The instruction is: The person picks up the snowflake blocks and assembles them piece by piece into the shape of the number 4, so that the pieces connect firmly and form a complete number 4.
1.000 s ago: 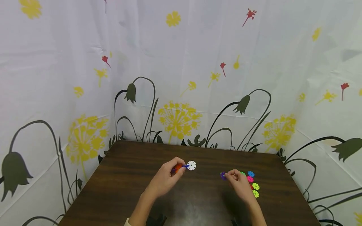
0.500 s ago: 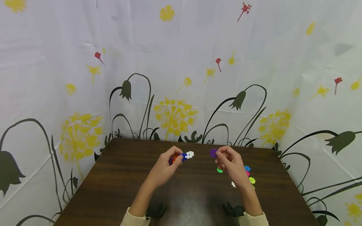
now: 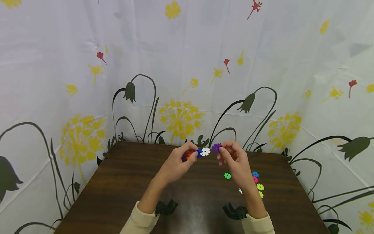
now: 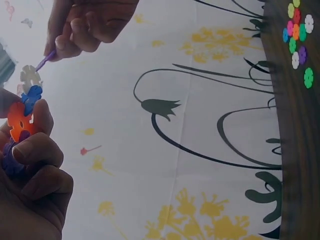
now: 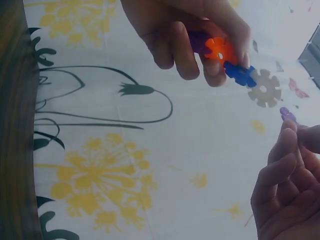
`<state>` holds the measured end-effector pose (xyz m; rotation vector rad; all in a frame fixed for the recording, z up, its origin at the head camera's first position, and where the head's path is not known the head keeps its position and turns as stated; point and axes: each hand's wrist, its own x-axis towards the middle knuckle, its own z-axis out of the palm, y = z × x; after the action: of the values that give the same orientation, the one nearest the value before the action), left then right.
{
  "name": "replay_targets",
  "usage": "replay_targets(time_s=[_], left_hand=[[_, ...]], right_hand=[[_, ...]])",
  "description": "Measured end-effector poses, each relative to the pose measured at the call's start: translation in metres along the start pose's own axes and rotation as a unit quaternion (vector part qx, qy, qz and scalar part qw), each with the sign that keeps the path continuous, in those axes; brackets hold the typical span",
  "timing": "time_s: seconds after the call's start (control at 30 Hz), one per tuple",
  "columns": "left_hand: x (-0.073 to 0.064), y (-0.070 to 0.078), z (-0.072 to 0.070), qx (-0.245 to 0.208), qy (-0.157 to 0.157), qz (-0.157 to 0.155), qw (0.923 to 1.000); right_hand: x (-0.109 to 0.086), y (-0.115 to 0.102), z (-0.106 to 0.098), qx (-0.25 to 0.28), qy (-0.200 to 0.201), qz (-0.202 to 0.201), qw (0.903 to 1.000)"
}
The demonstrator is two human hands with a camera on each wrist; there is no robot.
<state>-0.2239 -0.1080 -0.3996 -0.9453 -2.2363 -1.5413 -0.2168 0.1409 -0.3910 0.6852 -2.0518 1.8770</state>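
My left hand [image 3: 176,164] grips a short chain of notched flower-shaped plastic discs, joined edge to edge. In the right wrist view it runs from a purple disc, partly covered by the fingers, through an orange disc [image 5: 220,51] and a blue disc [image 5: 241,75] to a white disc [image 5: 265,89] at the free end. Thumb and fingers of my right hand [image 3: 238,162] pinch a single purple disc [image 3: 216,148] by its edge. That disc is held up close to the white one, at nearly the same height; the left wrist view shows it edge-on, right by the white rim.
Loose discs lie on the dark wooden table [image 3: 131,182] at the right, among them a green disc [image 3: 227,175], a blue disc [image 3: 255,174] and a yellow disc [image 3: 260,187]. My right forearm covers some. A flower-printed curtain [image 3: 187,48] hangs behind the table.
My right hand has lifted the purple disc from near the loose discs and brought it left. My left hand has raised the chain and moved right, so the two are now close together.
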Motion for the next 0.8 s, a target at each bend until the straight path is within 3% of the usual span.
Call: replay_targets(time_s=[0.43,0.8], left_hand=[[0.0036,0.0013,-0.0039,0.013,-0.009,0.008,0.9999],[0.0046,0.0077,-0.0021,-0.003,-0.023,0.005,0.9997]], right_hand=[[-0.0053,-0.0025,0.004,0.017,0.019,-0.053,0.9983],[-0.0031,-0.0007,-0.0026,0.013,-0.023,-0.057,0.998]])
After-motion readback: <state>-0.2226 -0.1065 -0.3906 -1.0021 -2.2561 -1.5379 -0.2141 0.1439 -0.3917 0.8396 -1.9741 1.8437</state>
